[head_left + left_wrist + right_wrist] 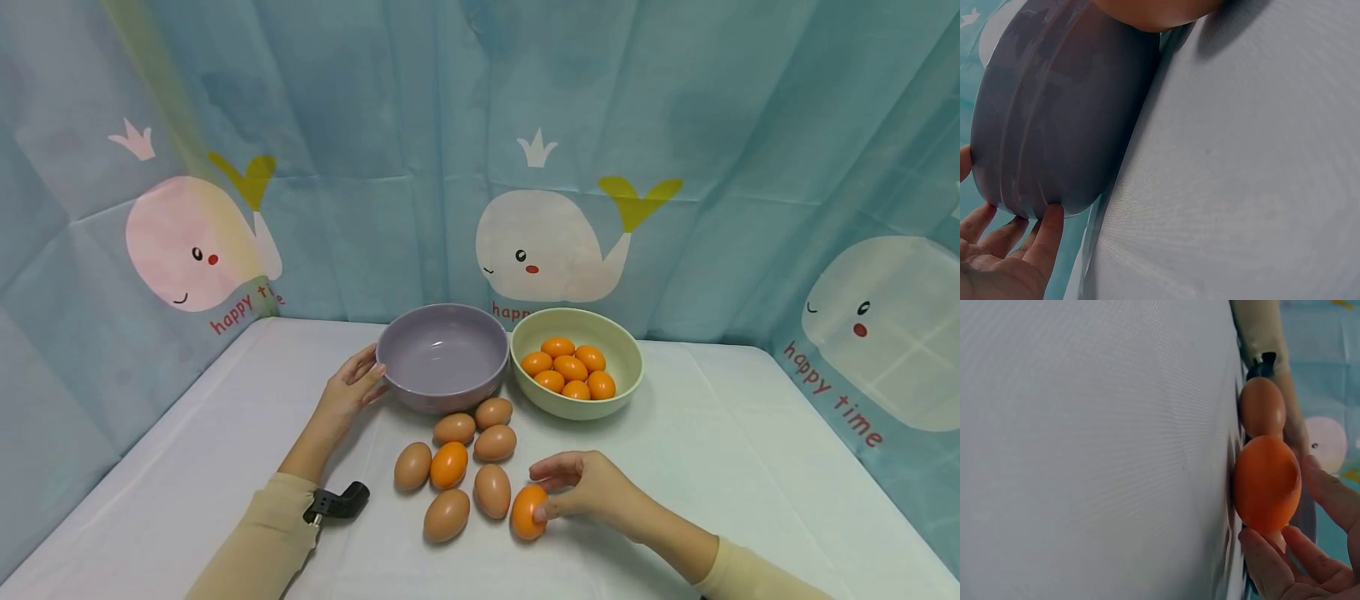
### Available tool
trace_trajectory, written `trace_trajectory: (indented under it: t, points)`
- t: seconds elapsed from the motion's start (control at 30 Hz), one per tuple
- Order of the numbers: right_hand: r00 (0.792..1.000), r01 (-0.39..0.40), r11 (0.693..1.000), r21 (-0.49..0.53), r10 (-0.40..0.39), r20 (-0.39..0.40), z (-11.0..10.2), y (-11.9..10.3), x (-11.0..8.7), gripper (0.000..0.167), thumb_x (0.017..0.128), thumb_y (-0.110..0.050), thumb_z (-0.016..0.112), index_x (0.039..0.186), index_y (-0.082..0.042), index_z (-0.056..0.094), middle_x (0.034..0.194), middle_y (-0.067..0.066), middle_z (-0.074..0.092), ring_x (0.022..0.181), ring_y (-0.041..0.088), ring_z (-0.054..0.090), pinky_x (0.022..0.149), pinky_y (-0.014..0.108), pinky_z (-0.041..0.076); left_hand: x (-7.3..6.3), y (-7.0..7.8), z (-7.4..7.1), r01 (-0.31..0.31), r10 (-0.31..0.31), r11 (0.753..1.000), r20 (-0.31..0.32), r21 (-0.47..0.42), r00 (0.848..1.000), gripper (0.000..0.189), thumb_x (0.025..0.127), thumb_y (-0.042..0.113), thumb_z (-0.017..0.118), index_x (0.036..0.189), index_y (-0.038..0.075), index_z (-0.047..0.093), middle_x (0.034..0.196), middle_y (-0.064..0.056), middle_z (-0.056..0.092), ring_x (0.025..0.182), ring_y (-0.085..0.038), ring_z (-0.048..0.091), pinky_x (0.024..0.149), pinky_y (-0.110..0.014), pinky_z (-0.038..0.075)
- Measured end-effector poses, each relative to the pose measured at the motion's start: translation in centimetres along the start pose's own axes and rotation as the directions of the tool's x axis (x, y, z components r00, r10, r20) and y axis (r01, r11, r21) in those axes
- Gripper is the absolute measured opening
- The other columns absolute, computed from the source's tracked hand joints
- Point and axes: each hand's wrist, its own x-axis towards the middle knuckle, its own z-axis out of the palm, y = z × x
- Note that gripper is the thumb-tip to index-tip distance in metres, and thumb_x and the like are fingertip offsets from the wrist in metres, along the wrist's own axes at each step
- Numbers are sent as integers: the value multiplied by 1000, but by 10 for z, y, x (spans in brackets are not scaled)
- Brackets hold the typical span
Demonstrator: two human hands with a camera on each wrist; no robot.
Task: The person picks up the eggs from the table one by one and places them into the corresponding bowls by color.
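My left hand (352, 385) holds the near-left side of a purple bowl (442, 358), thumb at the rim and fingertips on the outer wall. In the left wrist view, those fingertips press against the bowl's side (1066, 119). Above the white table my right hand (596, 492) spreads around an orange egg (528, 512) lying at the front. Its thumb touches the egg's right side, while the other fingers reach past its far end. The right wrist view has the same orange egg (1267, 484) between the spread digits, with a brown egg (1262, 407) behind it.
Several brown eggs (447, 515) and another orange egg (449, 465) lie in front of the purple bowl. Beside it stands a green bowl (626, 371) with several orange eggs (570, 368) in it. A blue curtain (420, 167) with printed whales hangs behind the white table (735, 450).
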Motion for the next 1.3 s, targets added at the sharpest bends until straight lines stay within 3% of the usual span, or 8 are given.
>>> trace_trajectory:
  t: [0.53,0.83,1.0,1.17,1.3]
  points:
    - [1000,10,997,-73,-9,12,7,0,0,45,71,-13,89,112,-3,73,105,3,75,94,12,64,79,20,55,-1,1,1,-4,4,1000,3,5,1000,65,105,24,51,159,7,18,166,-14,21,152,-28,26,114,-39,45]
    - [999,-3,995,-101,-1,-32,7,2,0,47,68,-22,92,109,-7,75,101,1,76,92,10,65,77,19,55,1,-1,0,0,0,1000,7,5,1000,65,105,24,51,159,7,19,166,-13,21,151,-27,28,113,-36,46]
    - [997,29,993,-112,-38,-73,-6,-9,1,50,70,-23,90,114,-5,74,104,3,76,99,13,67,86,26,57,2,-3,0,-3,3,1000,-2,12,1000,67,104,28,54,159,7,20,165,-13,22,152,-28,27,109,-31,49]
    - [992,58,994,-92,-68,-109,-23,-22,7,55,74,-26,89,120,-3,70,110,5,75,106,15,66,88,27,59,2,-2,-1,1,-1,1000,-4,13,1000,67,104,27,53,159,7,20,166,-13,22,152,-27,27,114,-40,43]
    - [988,72,995,-73,-81,-132,-35,-33,14,55,76,-26,87,122,-1,69,110,8,75,104,15,68,87,27,60,1,-2,-2,-7,7,1000,1,-7,1000,65,105,24,52,158,6,20,165,-14,22,151,-28,28,111,-32,48]
